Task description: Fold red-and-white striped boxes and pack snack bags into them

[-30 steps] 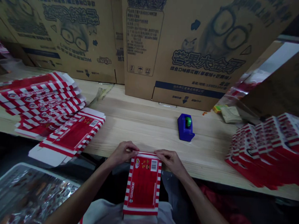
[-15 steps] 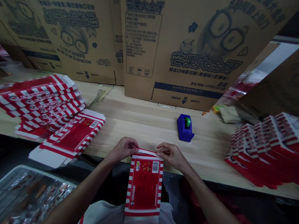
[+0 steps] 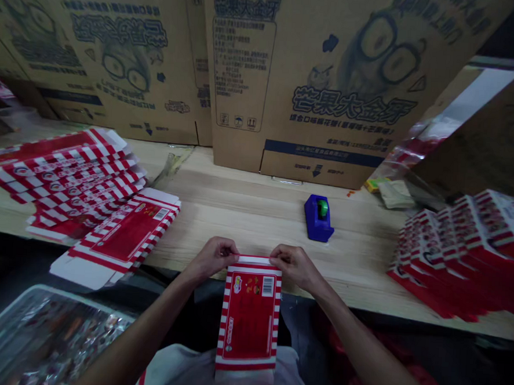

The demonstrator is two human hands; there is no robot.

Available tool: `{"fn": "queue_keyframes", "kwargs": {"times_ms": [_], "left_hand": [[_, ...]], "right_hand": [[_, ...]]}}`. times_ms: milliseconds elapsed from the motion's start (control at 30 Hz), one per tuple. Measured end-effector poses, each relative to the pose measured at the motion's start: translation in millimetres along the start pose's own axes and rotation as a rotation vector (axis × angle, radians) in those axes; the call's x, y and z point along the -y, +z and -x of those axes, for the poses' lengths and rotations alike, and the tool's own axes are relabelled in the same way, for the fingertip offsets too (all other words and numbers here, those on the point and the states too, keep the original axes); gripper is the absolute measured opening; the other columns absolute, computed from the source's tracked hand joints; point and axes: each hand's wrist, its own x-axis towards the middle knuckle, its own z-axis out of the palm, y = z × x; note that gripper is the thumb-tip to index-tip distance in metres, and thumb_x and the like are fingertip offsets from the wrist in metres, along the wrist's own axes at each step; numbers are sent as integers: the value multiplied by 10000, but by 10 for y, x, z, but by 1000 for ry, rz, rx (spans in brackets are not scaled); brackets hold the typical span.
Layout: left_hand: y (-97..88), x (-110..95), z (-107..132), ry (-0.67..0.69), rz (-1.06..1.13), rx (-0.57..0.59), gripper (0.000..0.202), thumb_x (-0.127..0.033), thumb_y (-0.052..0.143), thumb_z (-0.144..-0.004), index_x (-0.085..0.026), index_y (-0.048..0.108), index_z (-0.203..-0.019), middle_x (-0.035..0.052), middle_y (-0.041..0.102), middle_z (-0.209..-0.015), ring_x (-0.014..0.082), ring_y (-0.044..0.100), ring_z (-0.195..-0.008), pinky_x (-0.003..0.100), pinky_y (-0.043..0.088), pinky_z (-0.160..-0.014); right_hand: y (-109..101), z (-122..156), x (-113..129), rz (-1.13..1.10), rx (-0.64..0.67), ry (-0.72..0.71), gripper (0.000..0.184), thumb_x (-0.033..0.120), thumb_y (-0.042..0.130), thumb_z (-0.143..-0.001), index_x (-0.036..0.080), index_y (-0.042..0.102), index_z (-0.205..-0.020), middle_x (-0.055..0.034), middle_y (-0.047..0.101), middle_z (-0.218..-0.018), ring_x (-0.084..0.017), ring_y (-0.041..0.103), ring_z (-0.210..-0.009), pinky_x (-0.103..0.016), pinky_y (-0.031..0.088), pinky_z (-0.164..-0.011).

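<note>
A red-and-white striped box (image 3: pixel 251 320) rests in front of my body, its barcode side up, its top end against the table's front edge. My left hand (image 3: pixel 214 258) pinches the left corner of the box's top flap between thumb and fingers. At the right corner of that same flap, my right hand (image 3: pixel 294 265) is closed in a like pinch. The flap's white strip with a red edge stretches between the two hands. Beyond the right hand a blue tape dispenser (image 3: pixel 318 219) with a green core stands on the table.
Striped boxes (image 3: pixel 66 175) are piled at left, with one open-ended box (image 3: pixel 124 231) leaning out over the edge. More boxes (image 3: pixel 462 257) stand stacked at right. Large cartons (image 3: pixel 323 103) line the back. A tray (image 3: pixel 48 331) of wrapped pieces sits low at left.
The top flap now lies flatter against the box, where a gap showed before. My right hand's fingers have closed in on the flap's corner. The left hand has barely moved.
</note>
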Motion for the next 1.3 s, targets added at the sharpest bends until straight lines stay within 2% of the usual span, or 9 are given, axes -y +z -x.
{"fn": "queue_keyframes", "kwargs": {"times_ms": [300,500,700,833,900,967,1067,1133,1300], "left_hand": [[31,56,16,38,-41,-6,190,-303,685,-682,-120,667,-634,33,645,-634,137,564,-626,232,425,-590],[59,147,131,87,16,-11,201,-308,714,-695,-118,655,-723,36,639,-693,143,586,-631,230,443,-570],[134,207,199,232,-217,-85,175,-224,616,-798,-137,670,-656,48,634,-685,139,576,-652,233,409,-595],[196,295,240,213,-62,-161,175,-291,654,-790,-145,679,-696,35,583,-710,143,556,-665,240,424,-601],[233,341,263,160,74,-180,182,-332,666,-787,-155,708,-788,33,571,-757,151,563,-703,242,443,-613],[284,366,288,85,215,-183,219,-362,677,-781,-168,714,-874,37,582,-827,165,587,-761,250,474,-643],[396,360,330,-48,397,-153,279,-400,698,-763,-181,663,-934,33,620,-865,174,618,-736,282,515,-654],[478,341,351,-105,460,-134,325,-422,705,-756,-192,617,-968,21,640,-833,166,620,-666,287,524,-613],[540,295,328,-90,491,-256,371,-428,750,-704,-173,609,-935,25,668,-845,172,641,-692,271,540,-611]], "right_hand": [[43,23,-80,-125,-46,50,143,245,627,-732,163,608,-616,-7,628,-596,-128,551,-568,-225,415,-541],[113,145,-115,-269,-63,55,206,364,686,-756,158,678,-748,-52,715,-786,-178,643,-724,-276,496,-665],[318,276,-175,-348,-198,32,196,357,684,-767,168,669,-714,-89,722,-948,-207,665,-849,-305,515,-745],[374,352,-219,-355,-206,-6,171,347,660,-797,180,687,-822,-89,711,-1015,-214,663,-920,-325,519,-795],[273,337,-264,-334,-144,-33,237,351,684,-776,191,699,-950,-91,693,-1081,-218,655,-966,-333,523,-815],[45,274,-345,-268,-262,-36,333,379,695,-751,197,687,-1029,-92,681,-1083,-210,654,-930,-321,530,-767],[-457,115,-529,-72,-818,42,375,446,644,-737,176,678,-994,-98,662,-1027,-185,624,-804,-295,505,-668],[-770,-17,-667,24,-1058,111,385,467,634,-695,150,680,-908,-114,655,-994,-178,585,-735,-299,480,-644],[-1067,-307,-916,17,-1067,174,320,469,669,-582,150,644,-578,-43,607,-598,-171,521,-584,-296,422,-589]]}}
